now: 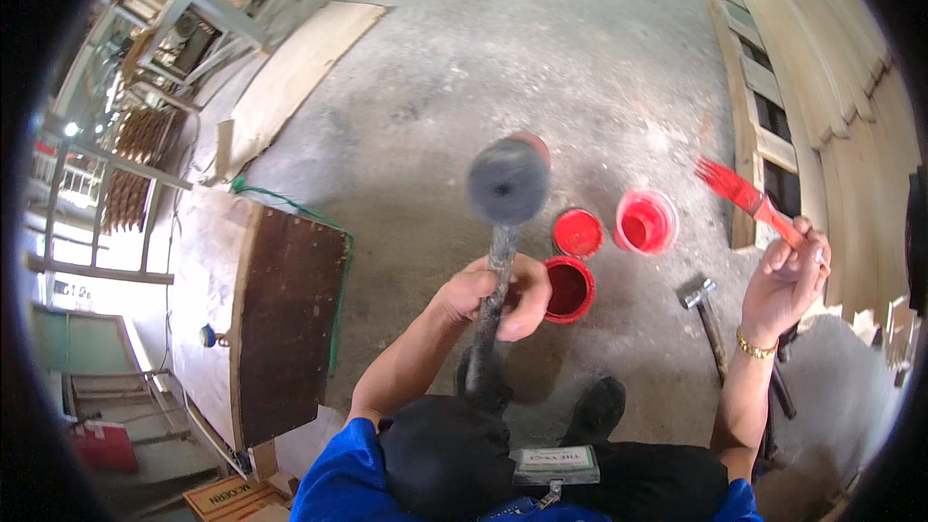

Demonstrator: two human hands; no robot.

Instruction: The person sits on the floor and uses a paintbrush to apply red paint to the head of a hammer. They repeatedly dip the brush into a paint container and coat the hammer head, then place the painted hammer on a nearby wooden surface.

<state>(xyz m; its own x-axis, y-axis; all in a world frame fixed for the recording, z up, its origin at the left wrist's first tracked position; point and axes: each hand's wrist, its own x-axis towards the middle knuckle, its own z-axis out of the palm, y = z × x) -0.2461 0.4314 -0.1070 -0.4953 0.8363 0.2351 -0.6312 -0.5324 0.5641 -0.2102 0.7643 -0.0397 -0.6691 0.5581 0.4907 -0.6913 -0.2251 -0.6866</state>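
My left hand (522,295) is wrapped round the grey, speckled handle of a mallet (507,182). The mallet's dark round head points up and away from me, slightly blurred, with a reddish patch behind it. In my right hand (785,280), raised at the right, a paintbrush (739,191) is pinched by its handle, its bristles coated in red. On the floor between the hands stand an open tub (591,302) of dark red paint, a round red lid (578,232) and a pale plastic cup (667,213) with red paint inside.
A hammer (712,329) lies on the floor near my right forearm. Beyond it are a wooden pallet (749,87) and stacked plywood sheets (860,174). At the left stands a large wooden box (290,319) edged with green cord; a flat board (300,77) lies behind it.
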